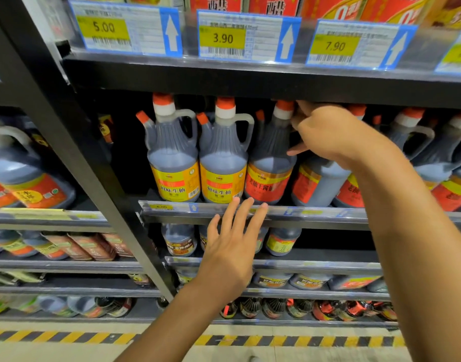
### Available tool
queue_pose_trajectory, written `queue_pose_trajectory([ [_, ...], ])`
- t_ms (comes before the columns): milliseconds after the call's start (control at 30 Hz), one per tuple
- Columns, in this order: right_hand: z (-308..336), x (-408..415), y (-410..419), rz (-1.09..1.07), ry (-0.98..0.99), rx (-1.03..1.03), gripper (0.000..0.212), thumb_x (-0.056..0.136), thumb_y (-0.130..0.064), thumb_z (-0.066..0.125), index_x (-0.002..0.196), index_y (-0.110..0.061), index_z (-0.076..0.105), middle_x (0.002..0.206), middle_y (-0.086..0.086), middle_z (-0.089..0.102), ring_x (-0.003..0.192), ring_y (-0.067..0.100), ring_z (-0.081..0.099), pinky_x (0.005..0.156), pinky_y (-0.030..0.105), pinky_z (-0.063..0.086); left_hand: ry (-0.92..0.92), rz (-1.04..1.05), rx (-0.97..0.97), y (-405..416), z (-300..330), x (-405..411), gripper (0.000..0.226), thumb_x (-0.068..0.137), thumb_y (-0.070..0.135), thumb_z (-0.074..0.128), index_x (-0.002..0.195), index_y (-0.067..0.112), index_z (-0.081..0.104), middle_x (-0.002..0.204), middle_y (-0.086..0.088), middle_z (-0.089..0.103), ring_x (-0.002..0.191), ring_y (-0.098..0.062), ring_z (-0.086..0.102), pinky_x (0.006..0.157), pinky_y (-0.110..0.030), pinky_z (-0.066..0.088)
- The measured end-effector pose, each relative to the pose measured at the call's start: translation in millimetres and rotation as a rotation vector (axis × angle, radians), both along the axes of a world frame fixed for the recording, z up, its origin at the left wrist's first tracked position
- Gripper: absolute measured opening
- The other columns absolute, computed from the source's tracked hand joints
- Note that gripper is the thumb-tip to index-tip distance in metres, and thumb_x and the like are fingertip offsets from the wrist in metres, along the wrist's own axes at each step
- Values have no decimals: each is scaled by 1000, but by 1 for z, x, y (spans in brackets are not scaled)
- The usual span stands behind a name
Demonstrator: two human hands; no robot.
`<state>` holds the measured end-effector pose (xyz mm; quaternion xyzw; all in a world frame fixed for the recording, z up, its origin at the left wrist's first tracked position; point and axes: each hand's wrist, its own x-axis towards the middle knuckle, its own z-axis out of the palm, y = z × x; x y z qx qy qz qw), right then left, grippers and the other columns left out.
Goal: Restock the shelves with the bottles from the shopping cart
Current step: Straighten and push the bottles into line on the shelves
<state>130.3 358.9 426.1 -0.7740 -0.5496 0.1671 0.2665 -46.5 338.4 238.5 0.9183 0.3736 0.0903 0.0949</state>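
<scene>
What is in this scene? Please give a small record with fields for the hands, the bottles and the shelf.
right hand: at the neck of a red-label bottle, fingers curled on its far side
left hand: open, fingers straight, near the shelf edge
yellow-label bottles: two, upright, left of the red-label bottle
price tags: 5.00, 3.90, 7.90 on the shelf above
cart: not in view

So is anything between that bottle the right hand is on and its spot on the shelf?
Nothing visible. The dark soy sauce jug with the red label already stands on the grey metal shelf, beside two yellow-labelled jugs. The right hand grips its handle side; the left hand hovers open below.
</scene>
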Motion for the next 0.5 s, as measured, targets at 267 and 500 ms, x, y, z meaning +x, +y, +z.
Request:
queue_pose_trajectory([
  [267, -25, -18, 18, -149, -320, 182, 41, 103, -51, 46, 134, -26, 57, 130, 12, 63, 119, 38, 58, 90, 40, 47, -95, 33, 242, -3, -22, 10, 86, 89, 49, 65, 157, 18, 23, 166, -15, 20, 153, -39, 16, 114, -57, 34],
  [500, -23, 3, 17, 64, -276, 134, 41, 104, -42, 49, 140, -21, 49, 134, 14, 60, 120, 38, 56, 96, 45, 49, -123, 50, 215, -2, -25, 4, 105, 74, -2, 67, 161, 16, 12, 168, -10, 12, 155, -33, 7, 116, -55, 31],
])
